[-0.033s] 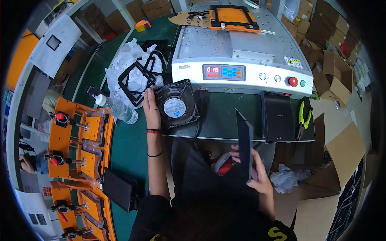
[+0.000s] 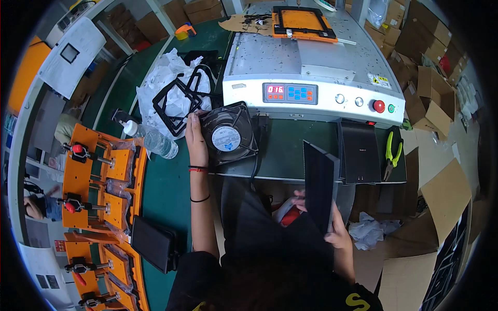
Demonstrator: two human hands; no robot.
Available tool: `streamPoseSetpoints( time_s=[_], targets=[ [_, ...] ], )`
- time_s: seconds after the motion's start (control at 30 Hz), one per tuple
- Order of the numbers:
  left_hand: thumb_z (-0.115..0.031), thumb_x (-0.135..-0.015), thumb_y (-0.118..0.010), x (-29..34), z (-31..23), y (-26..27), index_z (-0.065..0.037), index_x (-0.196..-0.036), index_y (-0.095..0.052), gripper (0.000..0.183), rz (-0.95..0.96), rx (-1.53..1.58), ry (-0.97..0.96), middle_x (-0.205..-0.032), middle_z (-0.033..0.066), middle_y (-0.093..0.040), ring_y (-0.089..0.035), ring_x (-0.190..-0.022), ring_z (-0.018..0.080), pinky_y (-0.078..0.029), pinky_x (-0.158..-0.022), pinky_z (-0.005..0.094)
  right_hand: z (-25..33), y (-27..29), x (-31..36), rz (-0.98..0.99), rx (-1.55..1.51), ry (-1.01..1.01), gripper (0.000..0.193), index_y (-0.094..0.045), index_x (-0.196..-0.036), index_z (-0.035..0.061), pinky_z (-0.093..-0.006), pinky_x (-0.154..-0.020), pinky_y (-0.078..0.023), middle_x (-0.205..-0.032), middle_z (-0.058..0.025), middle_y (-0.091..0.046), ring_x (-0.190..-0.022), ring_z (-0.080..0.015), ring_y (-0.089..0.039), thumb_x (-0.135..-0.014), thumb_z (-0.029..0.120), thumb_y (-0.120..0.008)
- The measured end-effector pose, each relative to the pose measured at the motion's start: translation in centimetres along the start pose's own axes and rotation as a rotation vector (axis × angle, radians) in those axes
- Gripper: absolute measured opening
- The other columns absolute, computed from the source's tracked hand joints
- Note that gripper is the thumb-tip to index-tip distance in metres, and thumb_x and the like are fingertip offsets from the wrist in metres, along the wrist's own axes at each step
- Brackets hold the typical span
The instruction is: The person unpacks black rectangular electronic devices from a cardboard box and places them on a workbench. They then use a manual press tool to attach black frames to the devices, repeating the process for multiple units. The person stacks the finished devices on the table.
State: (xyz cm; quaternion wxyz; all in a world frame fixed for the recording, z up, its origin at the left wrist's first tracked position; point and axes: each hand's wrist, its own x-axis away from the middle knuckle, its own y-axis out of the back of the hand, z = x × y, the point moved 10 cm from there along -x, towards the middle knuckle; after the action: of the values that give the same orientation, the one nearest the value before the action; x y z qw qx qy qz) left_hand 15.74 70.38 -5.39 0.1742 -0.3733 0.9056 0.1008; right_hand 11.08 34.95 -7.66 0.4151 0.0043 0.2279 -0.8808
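Observation:
My right hand [image 2: 338,233] grips a thin black rectangular panel [image 2: 319,181] by its lower right edge, above my lap. The panel stands steeply tilted, its broad dark face turned to the left; some fingertips show past its left edge. On the bench, my left hand [image 2: 197,142] holds the left side of a square black cooling fan [image 2: 228,136], fingers straight along its frame. This fan leans with its round label facing up towards me. Just beyond my left fingers, black open frames [image 2: 176,103] lie on crumpled white wrapping [image 2: 168,75].
A white machine [image 2: 321,110] with a lit display stands behind the bench. Dark panels [image 2: 360,153] and yellow-green pliers [image 2: 393,155] lie right. Left are a water bottle [image 2: 158,144], orange clamp fixtures [image 2: 122,166] and stacked black panels [image 2: 154,243]. Cardboard boxes [image 2: 436,98] stand at right.
The black panel in my right hand has turned so that more of its broad face shows. My left hand and the fan have stayed in place.

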Motion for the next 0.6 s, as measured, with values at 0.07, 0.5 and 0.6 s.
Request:
streamPoseSetpoints(
  time_s=[0.07,0.5,0.6],
  targets=[
    [-0.032,-0.102,-0.029,0.0,0.1,-0.1,0.004,-0.108,-0.056,0.046,0.043,0.034,-0.004,-0.105,0.0117,-0.058,-0.052,-0.098,0.0174,-0.037,-0.093,0.0292,0.7,-1.5,-1.3,0.045,-0.119,0.054,0.1,-0.012,-0.145,-0.0015,-0.0455,-0.107,-0.028,-0.141,-0.0273,-0.031,-0.131,-0.0356,-0.038,-0.076,0.048,-0.064],
    [-0.039,-0.1,-0.028,0.7,-0.1,0.1,0.002,-0.131,-0.043,0.054,0.188,0.193,0.043,-0.132,0.0159,-0.046,-0.04,-0.126,0.0235,-0.026,-0.108,0.0334,-1.8,-0.7,-8.8,0.048,0.028,0.071,0.092,-0.013,-0.144,-0.003,-0.0457,-0.11,-0.025,-0.139,-0.025,-0.034,-0.13,-0.035,-0.039,-0.079,0.04,-0.062],
    [-0.047,-0.096,-0.039,2.5,1.4,0.7,0.001,-0.141,-0.029,0.066,0.231,0.253,0.056,-0.14,0.015,-0.037,-0.034,-0.131,0.0232,-0.025,-0.109,0.0343,-1.8,-0.5,-8.7,0.033,0.01,0.065,0.094,-0.014,-0.144,-0.0032,-0.0457,-0.11,-0.025,-0.138,-0.0252,-0.034,-0.13,-0.0346,-0.039,-0.078,0.043,-0.063]
  ],
)
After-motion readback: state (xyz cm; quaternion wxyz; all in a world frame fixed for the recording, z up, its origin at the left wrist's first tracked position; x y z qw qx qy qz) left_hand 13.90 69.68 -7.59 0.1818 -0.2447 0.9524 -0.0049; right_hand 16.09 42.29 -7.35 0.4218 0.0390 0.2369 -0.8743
